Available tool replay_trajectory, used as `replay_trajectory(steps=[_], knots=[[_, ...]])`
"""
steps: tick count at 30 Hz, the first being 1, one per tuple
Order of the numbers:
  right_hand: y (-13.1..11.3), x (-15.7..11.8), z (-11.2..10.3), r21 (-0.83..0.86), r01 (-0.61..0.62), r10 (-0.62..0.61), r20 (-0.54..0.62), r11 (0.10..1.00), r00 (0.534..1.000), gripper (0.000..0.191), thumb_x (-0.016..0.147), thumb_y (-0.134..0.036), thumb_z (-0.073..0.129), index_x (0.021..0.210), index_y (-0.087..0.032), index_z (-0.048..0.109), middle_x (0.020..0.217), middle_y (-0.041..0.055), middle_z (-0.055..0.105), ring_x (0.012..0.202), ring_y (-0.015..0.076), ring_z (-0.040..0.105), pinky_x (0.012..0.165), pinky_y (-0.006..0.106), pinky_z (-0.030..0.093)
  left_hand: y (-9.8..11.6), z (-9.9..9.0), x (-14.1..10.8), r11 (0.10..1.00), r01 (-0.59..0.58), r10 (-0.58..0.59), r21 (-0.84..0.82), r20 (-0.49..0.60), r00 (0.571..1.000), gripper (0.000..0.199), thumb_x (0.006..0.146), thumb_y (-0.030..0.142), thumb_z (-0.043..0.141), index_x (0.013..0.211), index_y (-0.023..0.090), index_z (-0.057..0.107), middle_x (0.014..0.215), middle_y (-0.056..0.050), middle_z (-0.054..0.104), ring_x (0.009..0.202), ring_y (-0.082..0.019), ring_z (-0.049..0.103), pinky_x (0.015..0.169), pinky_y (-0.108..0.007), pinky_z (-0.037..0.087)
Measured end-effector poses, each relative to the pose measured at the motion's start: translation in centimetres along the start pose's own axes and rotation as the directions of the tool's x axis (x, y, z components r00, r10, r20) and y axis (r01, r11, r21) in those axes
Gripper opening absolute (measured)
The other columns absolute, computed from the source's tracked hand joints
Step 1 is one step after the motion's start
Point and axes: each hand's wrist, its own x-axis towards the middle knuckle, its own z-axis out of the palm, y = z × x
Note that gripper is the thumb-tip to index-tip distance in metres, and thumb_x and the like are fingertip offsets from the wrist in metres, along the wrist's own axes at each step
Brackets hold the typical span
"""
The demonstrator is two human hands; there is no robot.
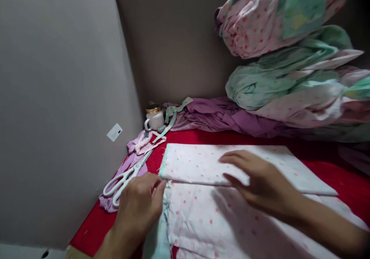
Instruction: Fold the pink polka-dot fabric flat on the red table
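Item: folded spotted cloth (202,162), laid on the red bench (347,178).
Right hand (260,182): spread flat, holding nothing, pressed on the fold's near edge.
Left hand (138,205): fingers curled, pinched at the cloth's left corner; scissors (124,180) just left of it.
Handling: fold best smoothed outward, edges kept aligned.

White scissors (123,180) lie on purple scraps (127,174) at the left edge of the red table (343,174), close to the wall. Behind them a white cup (155,119) with a gold lid stands in the corner, a green strip (170,118) draped beside it. Purple cloth (225,116) is heaped along the back. On it rest 2 bundles (289,78) of pink dotted and green cloth. A white socket (114,132) sits low on the left wall.
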Motion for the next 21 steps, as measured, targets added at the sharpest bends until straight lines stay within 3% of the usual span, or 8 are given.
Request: replay_trajectory(steps=[3, 6, 9, 12, 13, 15, 18, 21], knots=[[-5.0, 3.9, 4.3, -0.001, 0.054, -0.051, 0.271, 0.999, 0.961, 0.032, 0.071, -0.02, 0.056, 0.102, -0.019, 0.058, 0.104, 0.011, 0.06, 0.089, 0.0255, 0.056, 0.072, 0.038, 0.048, -0.2, 0.8, -2.0, 0.996, -0.086, 0.085, -0.003, -0.15, 0.985, 0.025, 0.087, 0.031, 0.045, 0.068, 0.022, 0.058, 0.067, -0.001, 0.061, 0.067, -0.018, 0.057, 0.064, -0.03, 0.038], [-6.9, 6.3, 8.2, -0.077, 0.052, -0.013, 0.439, 0.996, 0.899, 0.037, 0.064, -0.018, 0.059, 0.1, -0.016, 0.057, 0.104, 0.0123, 0.058, 0.09, 0.0266, 0.054, 0.065, 0.033, 0.045, -1.2, 1.2, -2.7, 0.995, -0.097, 0.098, 0.018, -0.191, 0.977, 0.026, 0.088, 0.027, 0.044, 0.066, 0.022, 0.057, 0.063, -0.001, 0.06, 0.061, -0.016, 0.056, 0.06, -0.029, 0.038], [-6.4, 6.5, 10.6, -0.066, -0.037, 0.06, 0.383, 0.997, 0.922, 0.024, 0.067, -0.017, 0.055, 0.091, -0.018, 0.056, 0.094, 0.0092, 0.06, 0.083, 0.0219, 0.054, 0.062, 0.028, 0.04, -2.3, 1.5, -2.9, 0.998, -0.02, 0.026, 0.053, -0.106, 0.994, 0.025, 0.087, 0.024, 0.043, 0.066, 0.022, 0.055, 0.064, -0.002, 0.059, 0.061, -0.017, 0.056, 0.057, -0.03, 0.038], [-4.9, 5.6, 11.8, 0.18, -0.206, 0.159, 0.242, 0.962, 0.957, 0.009, 0.079, -0.022, 0.049, 0.083, -0.02, 0.057, 0.079, 0.0044, 0.06, 0.071, 0.0177, 0.053, 0.063, 0.028, 0.039, -3.0, 2.3, -2.9, 0.999, -0.013, 0.013, 0.03, -0.028, 1.0, 0.022, 0.087, 0.021, 0.041, 0.07, 0.021, 0.055, 0.07, -0.004, 0.059, 0.066, -0.02, 0.056, 0.059, -0.032, 0.04], [-4.4, 5.4, 12.0, 0.306, -0.281, 0.217, 0.226, 0.91, 0.95, 0.012, 0.083, -0.027, 0.048, 0.084, -0.02, 0.057, 0.076, 0.0035, 0.06, 0.069, 0.0172, 0.053, 0.063, 0.028, 0.04, -3.0, 2.6, -3.0, 0.999, -0.035, 0.035, 0.001, -0.032, 0.999, 0.021, 0.087, 0.02, 0.04, 0.071, 0.02, 0.055, 0.072, -0.005, 0.058, 0.068, -0.02, 0.056, 0.061, -0.033, 0.041], [-3.5, 5.3, 12.2, 0.548, -0.424, 0.338, 0.256, 0.721, 0.906, 0.023, 0.083, -0.041, 0.053, 0.086, -0.019, 0.059, 0.076, 0.003, 0.062, 0.069, 0.0177, 0.055, 0.062, 0.028, 0.042, -3.0, 3.2, -2.9, 0.99, -0.115, 0.108, -0.078, -0.089, 0.99, 0.019, 0.085, 0.016, 0.04, 0.075, 0.019, 0.056, 0.075, -0.006, 0.058, 0.071, -0.021, 0.055, 0.063, -0.035, 0.042], [-3.0, 5.7, 12.0, 0.716, -0.538, 0.483, 0.314, 0.445, 0.817, 0.037, 0.071, -0.052, 0.066, 0.084, -0.018, 0.06, 0.076, 0.0037, 0.064, 0.07, 0.0196, 0.058, 0.061, 0.028, 0.045, -2.7, 3.4, -2.6, 0.957, -0.242, 0.212, -0.163, -0.182, 0.96, 0.02, 0.082, 0.01, 0.04, 0.081, 0.018, 0.058, 0.081, -0.007, 0.059, 0.079, -0.022, 0.054, 0.069, -0.037, 0.045], [-3.1, 6.1, 11.6, 0.732, -0.555, 0.536, 0.306, 0.397, 0.787, 0.038, 0.067, -0.055, 0.069, 0.077, -0.019, 0.059, 0.069, 0.0022, 0.062, 0.065, 0.0188, 0.058, 0.055, 0.027, 0.045, -2.5, 2.9, -2.1, 0.948, -0.288, 0.271, -0.131, -0.137, 0.953, 0.026, 0.077, 0.006, 0.04, 0.09, 0.018, 0.06, 0.097, -0.01, 0.06, 0.096, -0.025, 0.053, 0.084, -0.042, 0.045]])
